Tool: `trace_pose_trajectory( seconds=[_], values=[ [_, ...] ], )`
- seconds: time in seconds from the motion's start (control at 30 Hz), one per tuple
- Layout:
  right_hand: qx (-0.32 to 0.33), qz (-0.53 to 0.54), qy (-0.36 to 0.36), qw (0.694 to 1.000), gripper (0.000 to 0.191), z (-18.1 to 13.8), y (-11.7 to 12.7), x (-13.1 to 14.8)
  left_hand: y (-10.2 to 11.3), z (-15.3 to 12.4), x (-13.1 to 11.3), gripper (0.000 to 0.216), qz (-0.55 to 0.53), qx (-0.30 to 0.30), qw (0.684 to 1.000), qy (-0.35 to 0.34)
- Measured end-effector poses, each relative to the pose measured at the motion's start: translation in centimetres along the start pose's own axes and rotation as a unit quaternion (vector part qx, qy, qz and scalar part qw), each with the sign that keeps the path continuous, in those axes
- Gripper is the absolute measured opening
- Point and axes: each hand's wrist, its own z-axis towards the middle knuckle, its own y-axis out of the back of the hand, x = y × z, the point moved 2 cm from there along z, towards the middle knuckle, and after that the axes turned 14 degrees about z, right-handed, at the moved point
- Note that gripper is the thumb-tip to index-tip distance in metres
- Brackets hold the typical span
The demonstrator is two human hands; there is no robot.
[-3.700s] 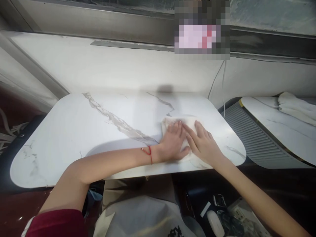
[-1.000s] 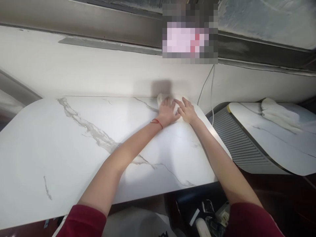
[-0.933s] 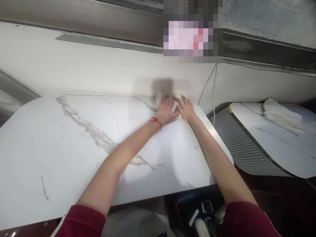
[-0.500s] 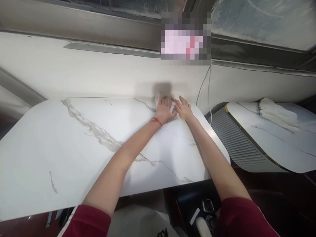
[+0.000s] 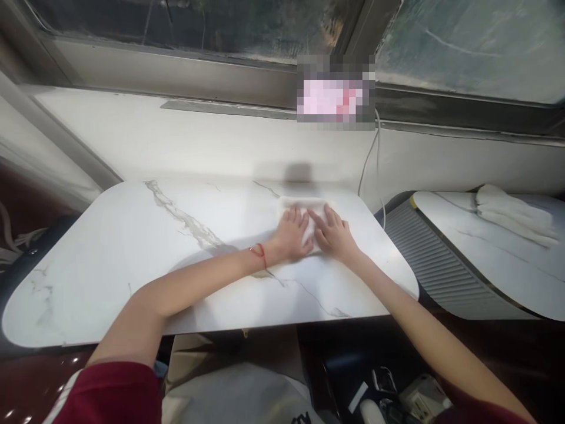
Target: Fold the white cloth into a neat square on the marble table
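Both of my hands rest on a white cloth (image 5: pixel 304 202) lying on the white marble-patterned table (image 5: pixel 247 212). My left hand (image 5: pixel 291 233), with a red string bracelet (image 5: pixel 258 254) on its wrist, presses down with outstretched fingers on the cloth's left part. Beside it, my right hand (image 5: pixel 334 234) lies over the cloth's right side, its fingers spread. The two hands are close together, and a strip of cloth shows between them. Part of the cloth is hidden under the palms.
To the right stands another marble-topped table (image 5: pixel 494 241) with a ribbed side, and a pale folded cloth (image 5: pixel 514 212) on it. A thin cable (image 5: pixel 378 159) hangs along the wall behind. Below the front edge, a dark surface holds small items (image 5: pixel 384 380).
My hands and the cloth have come back from the table's wall edge toward me. My left elbow has swung outward, and the view has shifted.
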Motion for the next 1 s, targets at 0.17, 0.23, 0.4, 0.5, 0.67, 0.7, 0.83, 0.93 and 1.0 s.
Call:
trace_pose_trajectory(
  seconds=[0.17, 0.23, 0.4, 0.5, 0.67, 0.7, 0.83, 0.93, 1.0],
  values=[
    [-0.025, 0.001, 0.063, 0.998, 0.057, -9.3, 2.8, 6.8, 2.3, -9.5, -3.1, 0.079, 0.059, -0.013, 0.997, -0.053],
    [-0.023, 0.003, 0.076, 0.997, 0.065, -12.1, 3.8, 8.7, 3.0, -12.4, -4.2, 0.080, 0.084, -0.026, 0.994, -0.068],
    [-0.020, -0.006, 0.091, 0.996, 0.072, -13.6, 4.4, 9.7, 3.2, -13.8, -4.5, 0.082, 0.104, -0.035, 0.990, -0.090],
    [-0.022, -0.021, 0.094, 0.995, 0.063, -11.2, 3.5, 8.6, 2.8, -11.5, -3.1, 0.079, 0.080, -0.011, 0.993, -0.084],
    [-0.015, -0.048, 0.085, 0.995, 0.054, -4.5, 1.0, 6.7, 1.8, -7.0, 0.4, 0.074, 0.065, 0.020, 0.997, -0.026],
    [-0.010, -0.053, 0.084, 0.995, 0.054, -3.1, 0.5, 6.5, 1.6, -6.2, 1.1, 0.073, 0.067, 0.023, 0.997, -0.011],
    [0.015, -0.065, 0.079, 0.995, 0.057, 2.1, -1.4, 6.6, 0.5, -3.7, 4.3, 0.066, 0.078, 0.032, 0.995, 0.044],
    [0.029, -0.059, 0.068, 0.995, 0.058, 5.2, -2.2, 7.0, -0.2, -2.0, 6.5, 0.061, 0.072, 0.037, 0.994, 0.077],
    [0.043, -0.050, 0.057, 0.996, 0.058, 7.2, -2.5, 7.2, -0.6, -1.0, 7.9, 0.059, 0.068, 0.034, 0.993, 0.092]
  ],
)
